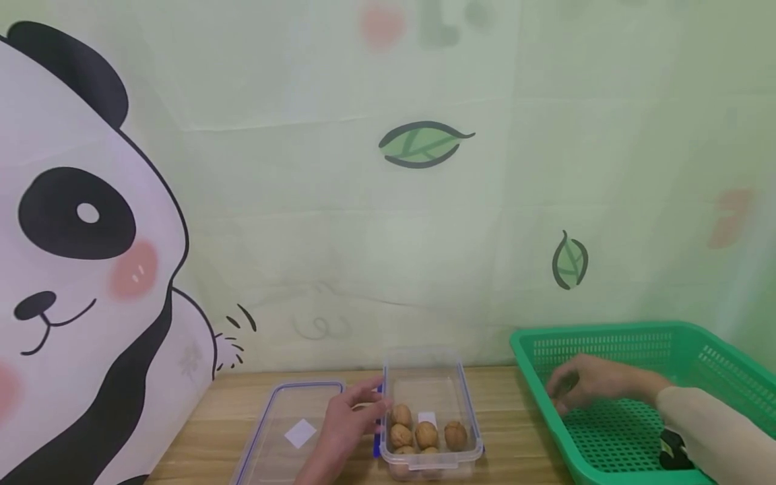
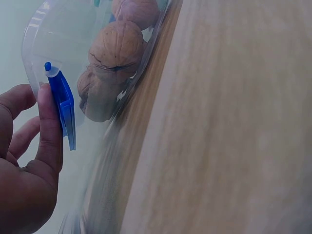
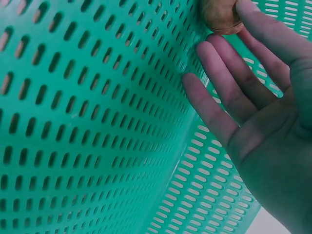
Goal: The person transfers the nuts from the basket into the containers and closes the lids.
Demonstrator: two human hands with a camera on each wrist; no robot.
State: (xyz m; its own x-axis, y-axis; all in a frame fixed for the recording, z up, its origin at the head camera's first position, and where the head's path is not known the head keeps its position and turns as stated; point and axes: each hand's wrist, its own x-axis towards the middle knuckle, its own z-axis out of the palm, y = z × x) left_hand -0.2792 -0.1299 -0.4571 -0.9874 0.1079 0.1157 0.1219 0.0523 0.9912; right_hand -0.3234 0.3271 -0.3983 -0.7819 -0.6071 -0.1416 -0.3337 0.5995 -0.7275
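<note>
In the head view, my left hand (image 1: 348, 424) is at the left side of a clear plastic container (image 1: 424, 391) with walnuts (image 1: 456, 436) at its near end. The left wrist view shows fingertips touching the container's rim beside a blue latch (image 2: 62, 100), with walnuts (image 2: 117, 46) visible through the wall. My right hand (image 1: 597, 382) reaches into a green perforated basket (image 1: 545, 397), near its left wall. Its thumb and finger pinch a walnut (image 3: 219, 17) against that wall in the right wrist view; the head view hides this walnut.
A clear lid (image 1: 273, 431) with a blue seal and white label (image 1: 300, 433) lies left of the container on the wooden table (image 1: 509, 417). Behind the table hangs a pale green cloth (image 1: 303, 202) printed with a panda and leaves.
</note>
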